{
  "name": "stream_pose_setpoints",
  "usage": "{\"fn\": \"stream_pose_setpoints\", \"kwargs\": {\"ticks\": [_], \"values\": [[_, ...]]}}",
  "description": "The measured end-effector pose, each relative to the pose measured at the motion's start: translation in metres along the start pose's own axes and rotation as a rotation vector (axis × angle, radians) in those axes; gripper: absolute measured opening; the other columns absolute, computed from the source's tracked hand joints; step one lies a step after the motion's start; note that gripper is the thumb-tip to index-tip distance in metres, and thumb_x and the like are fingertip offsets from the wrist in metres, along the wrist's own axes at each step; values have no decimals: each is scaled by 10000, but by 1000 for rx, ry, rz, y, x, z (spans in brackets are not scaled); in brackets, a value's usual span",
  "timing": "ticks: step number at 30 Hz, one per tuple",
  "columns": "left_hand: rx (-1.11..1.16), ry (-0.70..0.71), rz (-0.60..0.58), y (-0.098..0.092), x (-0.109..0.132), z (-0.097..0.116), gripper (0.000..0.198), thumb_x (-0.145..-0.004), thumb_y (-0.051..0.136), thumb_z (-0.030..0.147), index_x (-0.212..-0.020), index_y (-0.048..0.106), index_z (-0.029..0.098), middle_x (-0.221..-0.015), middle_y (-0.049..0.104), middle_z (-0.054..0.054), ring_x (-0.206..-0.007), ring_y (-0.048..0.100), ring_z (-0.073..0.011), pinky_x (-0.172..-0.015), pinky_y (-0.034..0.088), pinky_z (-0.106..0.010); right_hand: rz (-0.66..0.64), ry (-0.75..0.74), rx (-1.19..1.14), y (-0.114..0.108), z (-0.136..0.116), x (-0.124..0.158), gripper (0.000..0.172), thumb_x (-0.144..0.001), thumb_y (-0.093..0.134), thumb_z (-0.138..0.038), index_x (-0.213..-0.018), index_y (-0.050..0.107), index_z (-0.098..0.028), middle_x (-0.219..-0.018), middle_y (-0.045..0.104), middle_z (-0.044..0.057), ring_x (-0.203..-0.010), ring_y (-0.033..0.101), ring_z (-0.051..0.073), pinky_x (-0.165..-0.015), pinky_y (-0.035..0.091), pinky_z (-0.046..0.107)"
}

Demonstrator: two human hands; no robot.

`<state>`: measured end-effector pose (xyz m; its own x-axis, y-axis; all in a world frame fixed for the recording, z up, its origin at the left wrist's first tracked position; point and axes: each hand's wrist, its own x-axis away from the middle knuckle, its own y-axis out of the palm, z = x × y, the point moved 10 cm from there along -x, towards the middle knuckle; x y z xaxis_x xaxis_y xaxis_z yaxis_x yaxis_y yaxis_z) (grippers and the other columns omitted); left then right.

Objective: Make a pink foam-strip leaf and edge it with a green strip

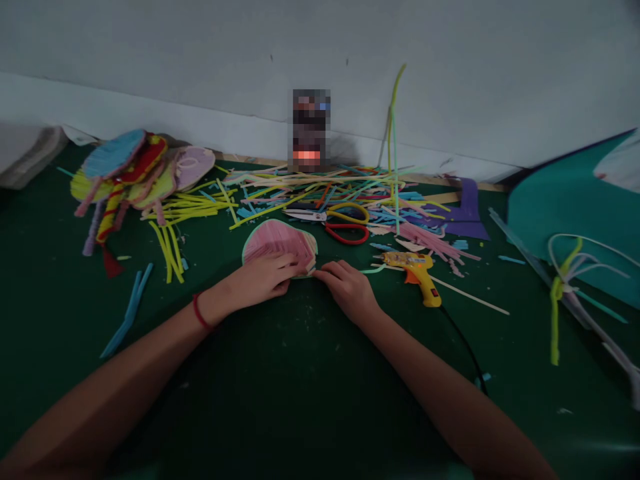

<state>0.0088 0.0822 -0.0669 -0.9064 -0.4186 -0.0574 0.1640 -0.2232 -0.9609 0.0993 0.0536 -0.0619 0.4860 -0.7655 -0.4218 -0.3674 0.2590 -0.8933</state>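
A pink fan-shaped piece [267, 241], covered with rows of pipe cleaners and edged in mint green, lies on the green table. My left hand [267, 275] holds its near side, with fingers over the top. At its right corner my right hand [347, 285] is closed in a pinch on a mint green pipe cleaner [373, 271], whose free end sticks out to the right. The exact grip at the fingertips is partly hidden. Just right of that hand lies a yellow glue gun [420, 272], nozzle pointing left. Scissors [345, 223] with yellow and red handles lie beyond the fan piece.
Finished-looking colourful fans [120, 160] are stacked at the back left. Loose pipe cleaners [320, 187] cover the table's back by the wall, near a pixelated upright device [309, 130]. Teal sheet material [565, 200] stands at right. The glue gun's black cord [465, 350] runs toward the front.
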Motion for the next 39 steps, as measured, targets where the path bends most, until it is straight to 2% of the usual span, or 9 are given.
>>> {"fn": "stream_pose_setpoints", "kwargs": {"ticks": [17, 22, 31, 39], "values": [[0, -4, 3, 0, 0, 0, 364, -884, 486, 125, -1238, 540, 192, -1179, 582, -95, -1071, 571, -223, -908, 461, -368, 2, -1, -25, 1, 0, -1, 244, -934, 467, -86, -1074, 659, -145, -987, 672, 96, -823, 540, 188, -707, 464, 305], [1, 15, 16, 2, -1, -2, 342, -884, 479, 138, -1214, 562, 176, -1139, 604, -90, -1036, 579, -220, -909, 462, -362, -15, 22, -53, 3, 2, -2, 269, -938, 452, -90, -1087, 661, -169, -985, 662, 93, -832, 542, 191, -717, 468, 314], [24, -19, -3, -1, 0, 0, 381, -887, 493, 131, -1261, 532, 190, -1211, 585, -84, -1107, 562, -213, -954, 449, -351, 2, 1, -14, 3, 0, -2, 286, -960, 405, -114, -1069, 664, -168, -963, 661, 89, -809, 533, 188, -719, 473, 309], [18, -13, 32, -1, 0, -2, 390, -877, 476, 116, -1254, 531, 199, -1245, 578, -77, -1152, 547, -205, -985, 434, -344, 0, 10, -87, -2, 1, -3, 244, -962, 438, -140, -1045, 666, -165, -946, 672, 93, -808, 557, 178, -705, 476, 303]]}}
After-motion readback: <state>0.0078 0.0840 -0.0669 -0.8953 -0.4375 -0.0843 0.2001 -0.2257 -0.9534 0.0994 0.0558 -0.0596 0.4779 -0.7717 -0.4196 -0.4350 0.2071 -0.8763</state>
